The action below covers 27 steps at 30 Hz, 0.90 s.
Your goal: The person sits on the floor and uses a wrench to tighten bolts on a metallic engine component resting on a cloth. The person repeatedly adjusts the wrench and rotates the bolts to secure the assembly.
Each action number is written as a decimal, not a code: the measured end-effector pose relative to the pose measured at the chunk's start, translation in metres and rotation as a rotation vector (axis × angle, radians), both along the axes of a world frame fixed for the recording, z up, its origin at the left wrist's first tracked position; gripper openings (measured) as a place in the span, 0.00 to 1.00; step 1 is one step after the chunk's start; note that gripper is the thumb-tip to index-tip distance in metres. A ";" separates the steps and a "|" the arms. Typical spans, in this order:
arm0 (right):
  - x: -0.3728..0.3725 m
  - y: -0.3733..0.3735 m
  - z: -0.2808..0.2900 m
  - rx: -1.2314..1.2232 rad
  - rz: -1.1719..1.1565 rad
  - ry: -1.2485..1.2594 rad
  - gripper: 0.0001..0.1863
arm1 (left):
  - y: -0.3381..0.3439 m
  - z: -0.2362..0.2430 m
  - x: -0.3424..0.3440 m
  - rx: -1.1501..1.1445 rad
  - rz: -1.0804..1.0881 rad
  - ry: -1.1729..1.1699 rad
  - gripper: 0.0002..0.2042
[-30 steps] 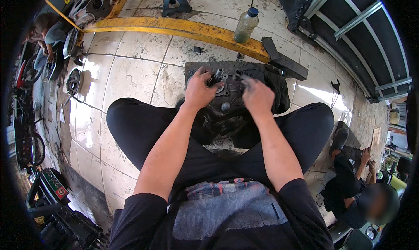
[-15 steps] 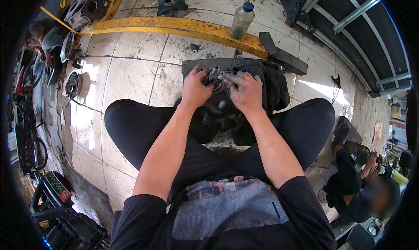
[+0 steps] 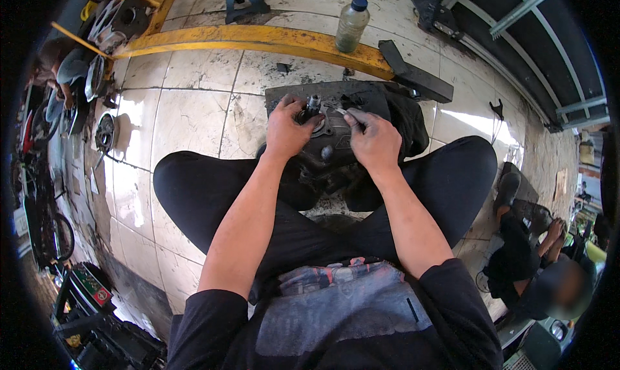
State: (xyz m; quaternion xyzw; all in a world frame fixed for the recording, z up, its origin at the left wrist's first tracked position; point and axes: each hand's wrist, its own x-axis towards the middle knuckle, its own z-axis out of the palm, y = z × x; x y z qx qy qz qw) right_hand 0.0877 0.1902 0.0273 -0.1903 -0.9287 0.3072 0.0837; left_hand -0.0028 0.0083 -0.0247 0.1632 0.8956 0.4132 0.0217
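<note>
A greasy dark metal casing [image 3: 328,151] lies on the floor between my knees. My left hand [image 3: 287,129] is curled round a short upright metal shaft [image 3: 314,104] at the casing's top left. To its right, my right hand [image 3: 373,137] is closed in a pinch on a small pale metal piece [image 3: 341,111], too small to name surely. That piece is held just above the casing, apart from the shaft. A black cloth [image 3: 407,121] is bunched beside my right hand.
Beyond the casing runs a yellow steel beam [image 3: 258,39] with a dark end. A capped bottle [image 3: 352,26] stands by it, and a blue stand [image 3: 244,3] behind. A round metal part [image 3: 105,132] lies left. Other people sit at far left and lower right.
My right hand has drawn to the right, away from the shaft, with the small metal piece in its fingers. My left hand stays at the shaft.
</note>
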 end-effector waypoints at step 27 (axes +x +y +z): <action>0.000 -0.055 0.021 -0.350 -0.140 -0.149 0.13 | 0.008 0.000 0.000 0.033 0.069 0.035 0.20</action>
